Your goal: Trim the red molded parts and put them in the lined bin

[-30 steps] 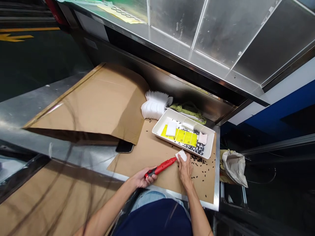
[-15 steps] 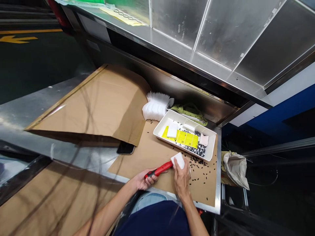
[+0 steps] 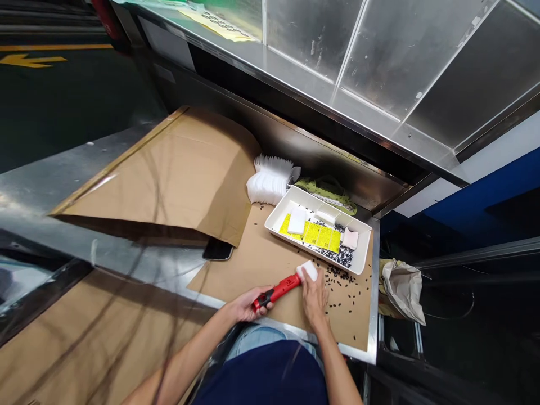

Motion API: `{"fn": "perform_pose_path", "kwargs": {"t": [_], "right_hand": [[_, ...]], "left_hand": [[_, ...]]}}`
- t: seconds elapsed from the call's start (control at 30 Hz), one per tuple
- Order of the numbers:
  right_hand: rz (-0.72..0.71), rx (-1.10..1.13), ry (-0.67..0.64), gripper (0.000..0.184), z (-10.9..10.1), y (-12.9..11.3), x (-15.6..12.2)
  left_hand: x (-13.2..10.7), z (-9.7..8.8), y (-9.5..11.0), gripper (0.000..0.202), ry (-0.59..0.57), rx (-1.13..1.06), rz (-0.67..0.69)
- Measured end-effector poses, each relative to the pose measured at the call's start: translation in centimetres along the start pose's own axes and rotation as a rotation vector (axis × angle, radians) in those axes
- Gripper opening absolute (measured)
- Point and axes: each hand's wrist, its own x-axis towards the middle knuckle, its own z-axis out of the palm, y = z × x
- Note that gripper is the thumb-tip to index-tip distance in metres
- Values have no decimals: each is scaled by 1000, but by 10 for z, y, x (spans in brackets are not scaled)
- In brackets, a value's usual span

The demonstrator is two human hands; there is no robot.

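1. The only view is worn on the person's head, looking forward and down from above the work.
2. It sees the left hand (image 3: 253, 305) and right hand (image 3: 314, 299) close up, low in frame.
3. The steel-edged bench (image 3: 373, 315) fills the middle, further off, and a steel overhead shelf (image 3: 320, 107) crosses the top.
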Motion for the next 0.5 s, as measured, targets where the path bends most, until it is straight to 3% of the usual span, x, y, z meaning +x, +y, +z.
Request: {"fn": "perform_pose_path", "kwargs": {"t": [0.07, 0.23, 0.5], "right_hand": [[32, -10, 9, 43, -6, 5, 2], [-42, -9, -51, 36, -12, 7, -3], [-47, -18, -59, 34, -17, 4, 0]], "left_hand": [[-1, 6, -5, 40, 95, 106, 82], [-6, 22, -14, 62, 231, 367, 255], [-9, 38, -8, 42, 325, 595, 325]]}}
